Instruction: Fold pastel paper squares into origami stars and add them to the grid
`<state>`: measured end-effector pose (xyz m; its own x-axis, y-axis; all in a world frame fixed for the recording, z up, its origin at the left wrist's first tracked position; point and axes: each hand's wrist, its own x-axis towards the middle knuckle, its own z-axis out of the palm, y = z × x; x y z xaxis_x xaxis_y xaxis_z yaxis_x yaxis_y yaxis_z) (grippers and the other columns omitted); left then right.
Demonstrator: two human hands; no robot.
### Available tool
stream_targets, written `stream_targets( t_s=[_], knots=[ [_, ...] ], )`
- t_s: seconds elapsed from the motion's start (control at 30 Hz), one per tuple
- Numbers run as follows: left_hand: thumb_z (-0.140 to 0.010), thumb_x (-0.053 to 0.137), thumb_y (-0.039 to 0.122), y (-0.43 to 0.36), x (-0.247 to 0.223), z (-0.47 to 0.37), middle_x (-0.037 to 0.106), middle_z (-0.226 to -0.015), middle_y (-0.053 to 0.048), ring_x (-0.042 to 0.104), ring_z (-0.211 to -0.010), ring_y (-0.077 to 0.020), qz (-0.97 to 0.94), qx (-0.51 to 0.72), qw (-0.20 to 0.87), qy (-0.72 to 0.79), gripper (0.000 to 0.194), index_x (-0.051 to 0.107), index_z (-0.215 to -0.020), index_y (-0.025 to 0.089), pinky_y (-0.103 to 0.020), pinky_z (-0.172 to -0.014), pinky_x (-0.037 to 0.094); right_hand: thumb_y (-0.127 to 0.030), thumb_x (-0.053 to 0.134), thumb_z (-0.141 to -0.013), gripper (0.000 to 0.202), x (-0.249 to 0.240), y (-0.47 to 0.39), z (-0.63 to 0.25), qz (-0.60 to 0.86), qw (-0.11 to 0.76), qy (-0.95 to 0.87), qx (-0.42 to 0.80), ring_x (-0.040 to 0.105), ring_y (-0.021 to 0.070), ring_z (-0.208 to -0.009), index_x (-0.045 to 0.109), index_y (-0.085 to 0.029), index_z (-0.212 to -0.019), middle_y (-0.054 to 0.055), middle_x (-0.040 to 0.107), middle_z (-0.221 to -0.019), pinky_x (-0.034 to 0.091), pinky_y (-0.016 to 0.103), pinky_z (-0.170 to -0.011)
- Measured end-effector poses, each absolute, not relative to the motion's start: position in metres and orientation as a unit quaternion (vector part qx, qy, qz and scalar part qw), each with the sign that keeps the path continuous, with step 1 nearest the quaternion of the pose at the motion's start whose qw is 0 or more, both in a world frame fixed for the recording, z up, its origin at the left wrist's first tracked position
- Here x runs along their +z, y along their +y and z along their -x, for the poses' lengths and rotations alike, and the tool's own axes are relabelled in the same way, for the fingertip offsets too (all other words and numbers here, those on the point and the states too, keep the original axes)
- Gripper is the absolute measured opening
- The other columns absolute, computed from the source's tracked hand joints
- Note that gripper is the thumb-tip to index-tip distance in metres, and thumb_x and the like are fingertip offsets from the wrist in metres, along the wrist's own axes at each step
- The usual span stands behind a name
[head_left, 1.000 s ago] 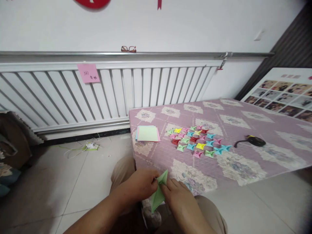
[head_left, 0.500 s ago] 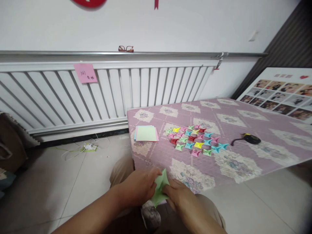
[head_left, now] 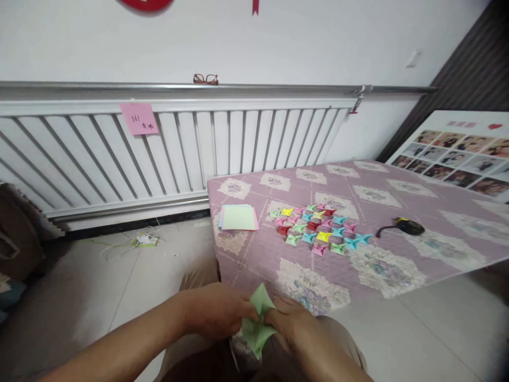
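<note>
A light green sheet of origami paper [head_left: 258, 331], creased and partly folded, is held up over my lap near the front edge of the table. My left hand [head_left: 222, 311] pinches it from the left side. On the other side my right hand [head_left: 292, 322] grips it, fingertips near the paper's middle. Beyond my hands, several small folded paper pieces [head_left: 312, 226] in green, pink, yellow, red and blue stand in rows. A stack of coloured square paper [head_left: 237, 218], pale green on top, lies at the table's left end.
The table [head_left: 254, 254] has a purple floral cloth. On its right lies a black object with a strap [head_left: 409, 226]. Behind is a white radiator [head_left: 222, 143] with a pink note [head_left: 139, 119]; glasses [head_left: 205, 79] rest on the pipe. A power strip [head_left: 146, 240] with cables lies on the floor.
The green paper has turned and spread a little, with its lower point now further down. My left hand has shifted slightly left and down; my right hand stays nearly in place.
</note>
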<state>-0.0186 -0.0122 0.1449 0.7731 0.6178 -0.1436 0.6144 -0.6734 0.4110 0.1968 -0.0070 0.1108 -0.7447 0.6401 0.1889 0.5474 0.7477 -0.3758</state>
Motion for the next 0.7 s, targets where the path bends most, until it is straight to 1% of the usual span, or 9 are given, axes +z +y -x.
stream_targets(
  t_s=[0.1, 0.17, 0.23, 0.3, 0.37, 0.43, 0.57, 0.7],
  knots=[
    [-0.072, 0.05, 0.007, -0.012, 0.146, 0.021, 0.067, -0.097, -0.001, 0.063, -0.08, -0.0181, -0.918, -0.015, 0.261, 0.299, 0.047, 0.057, -0.115, 0.025, -0.023, -0.065, 0.043, -0.01, 0.052, -0.077, 0.017, 0.112, -0.009, -0.199, 0.322, 0.129, -0.921, 0.176, 0.058, 0.0191, -0.08, 0.064, -0.021, -0.078, 0.004, 0.065, -0.082, 0.041, 0.026, -0.073],
    [-0.072, 0.053, 0.008, -0.013, 0.144, 0.021, 0.066, -0.101, -0.001, 0.063, -0.083, -0.0177, -0.925, -0.006, 0.255, 0.283, 0.048, 0.056, -0.117, 0.026, -0.022, -0.066, 0.043, -0.009, 0.052, -0.077, 0.016, 0.111, -0.009, -0.2, 0.32, 0.12, -0.921, 0.189, 0.057, 0.0186, -0.082, 0.063, -0.021, -0.077, 0.003, 0.064, -0.084, 0.04, 0.026, -0.074],
    [-0.074, 0.056, 0.013, -0.014, 0.14, 0.02, 0.066, -0.098, 0.0, 0.063, -0.081, -0.0178, -0.935, 0.002, 0.216, 0.282, 0.04, 0.058, -0.112, 0.027, -0.023, -0.063, 0.042, -0.009, 0.051, -0.077, 0.017, 0.112, -0.01, -0.201, 0.318, 0.113, -0.92, 0.199, 0.057, 0.0183, -0.082, 0.062, -0.021, -0.077, 0.003, 0.064, -0.084, 0.04, 0.026, -0.075],
    [-0.077, 0.057, 0.018, -0.015, 0.136, 0.017, 0.066, -0.09, 0.0, 0.062, -0.074, -0.0177, -0.942, 0.0, 0.16, 0.294, 0.026, 0.062, -0.101, 0.027, -0.023, -0.055, 0.038, -0.008, 0.05, -0.077, 0.018, 0.113, -0.011, -0.201, 0.32, 0.105, -0.918, 0.209, 0.057, 0.0183, -0.084, 0.062, -0.021, -0.078, 0.003, 0.063, -0.085, 0.04, 0.026, -0.075],
    [-0.08, 0.058, 0.02, -0.016, 0.133, 0.014, 0.065, -0.08, 0.001, 0.06, -0.067, -0.0171, -0.947, -0.005, 0.111, 0.3, 0.013, 0.064, -0.09, 0.025, -0.024, -0.048, 0.031, -0.007, 0.049, -0.076, 0.02, 0.115, -0.011, -0.202, 0.325, 0.094, -0.915, 0.218, 0.057, 0.0185, -0.085, 0.062, -0.021, -0.079, 0.003, 0.063, -0.086, 0.04, 0.026, -0.075],
    [-0.081, 0.059, 0.02, -0.016, 0.131, 0.011, 0.064, -0.075, 0.001, 0.058, -0.062, -0.0163, -0.953, -0.002, 0.084, 0.292, 0.006, 0.064, -0.084, 0.023, -0.025, -0.046, 0.027, -0.007, 0.048, -0.075, 0.021, 0.119, -0.012, -0.203, 0.333, 0.086, -0.912, 0.224, 0.056, 0.0187, -0.087, 0.062, -0.022, -0.081, 0.003, 0.063, -0.088, 0.04, 0.027, -0.076],
    [-0.084, 0.058, 0.022, -0.017, 0.125, 0.006, 0.064, -0.077, 0.0, 0.058, -0.064, -0.0167, -0.956, 0.023, 0.069, 0.284, 0.006, 0.064, -0.082, 0.021, -0.025, -0.047, 0.028, -0.008, 0.047, -0.074, 0.024, 0.122, -0.011, -0.204, 0.335, 0.079, -0.911, 0.228, 0.056, 0.0192, -0.09, 0.062, -0.022, -0.086, 0.004, 0.063, -0.091, 0.04, 0.028, -0.079],
    [-0.084, 0.055, 0.019, -0.017, 0.118, 0.002, 0.064, -0.072, -0.002, 0.058, -0.064, -0.0189, -0.954, 0.006, 0.049, 0.296, 0.009, 0.064, -0.081, 0.019, -0.026, -0.049, 0.031, -0.008, 0.046, -0.073, 0.023, 0.117, -0.01, -0.205, 0.337, 0.077, -0.909, 0.232, 0.056, 0.0193, -0.089, 0.062, -0.021, -0.084, 0.004, 0.064, -0.091, 0.041, 0.029, -0.079]
  ],
)
